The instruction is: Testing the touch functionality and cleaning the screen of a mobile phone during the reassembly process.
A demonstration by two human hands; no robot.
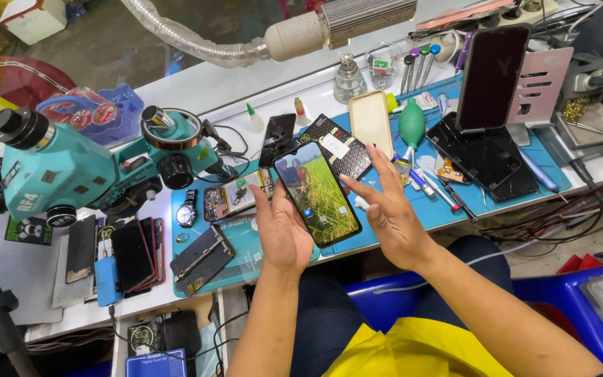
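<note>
Bright green field glowing on the black-framed phone [317, 193]. Teal microscope [71, 167], blue work mat [455, 209] over the white bench [197, 91]. A green rubber blower [412, 127], and a tan phone case [370, 123].

my left hand [282, 234] covers the lower left edge of the lit phone [317, 193], so its bottom corner is hidden. both my forearms run off the bottom edge. microscope [57, 167] eyepieces are cut by the left edge. phone on the stand [491, 78] hides most of the stand behind it. small parts on the blue mat [378, 230] (screws, maybe) too small to tell.
</note>
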